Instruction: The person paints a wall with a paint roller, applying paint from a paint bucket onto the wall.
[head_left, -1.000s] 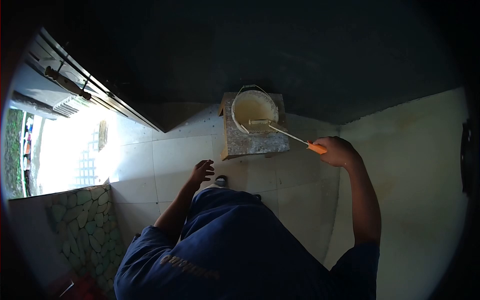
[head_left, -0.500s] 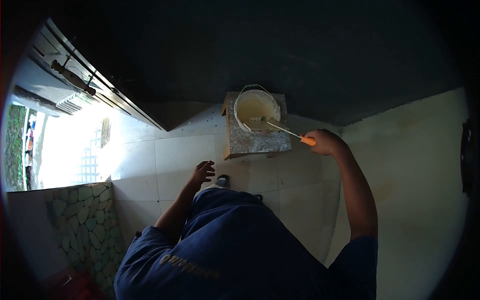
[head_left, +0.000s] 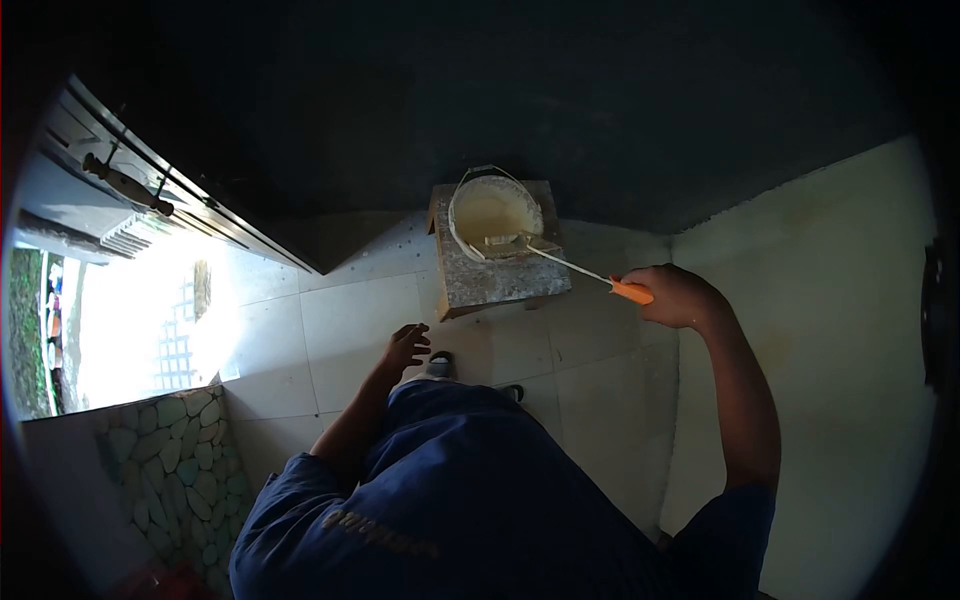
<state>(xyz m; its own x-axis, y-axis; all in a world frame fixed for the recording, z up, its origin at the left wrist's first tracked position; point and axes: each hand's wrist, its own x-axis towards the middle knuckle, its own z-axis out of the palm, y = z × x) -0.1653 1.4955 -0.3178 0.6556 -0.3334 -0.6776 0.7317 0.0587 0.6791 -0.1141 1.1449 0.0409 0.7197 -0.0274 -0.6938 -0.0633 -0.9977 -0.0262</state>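
My right hand is wrapped around the orange handle of a paint roller. The roller's long thin rod slants down to the left, and its head lies at the near rim of a bucket. Inside the bucket is cream-coloured paint. A wire handle rises at the bucket's far side. The bucket stands on a small paint-spattered wooden stool. My left hand hangs over the floor in front of my body, fingers apart, holding nothing.
A dark wall rises behind the stool, and a pale wall stands to the right. At left is an open door with a handle, beside bright daylight. Stone-patterned cladding is at lower left. Light tiles cover the floor.
My right hand has moved right and slightly down, drawing the roller head from inside the bucket toward its near rim. The view has shifted a little. My left hand stays about the same.
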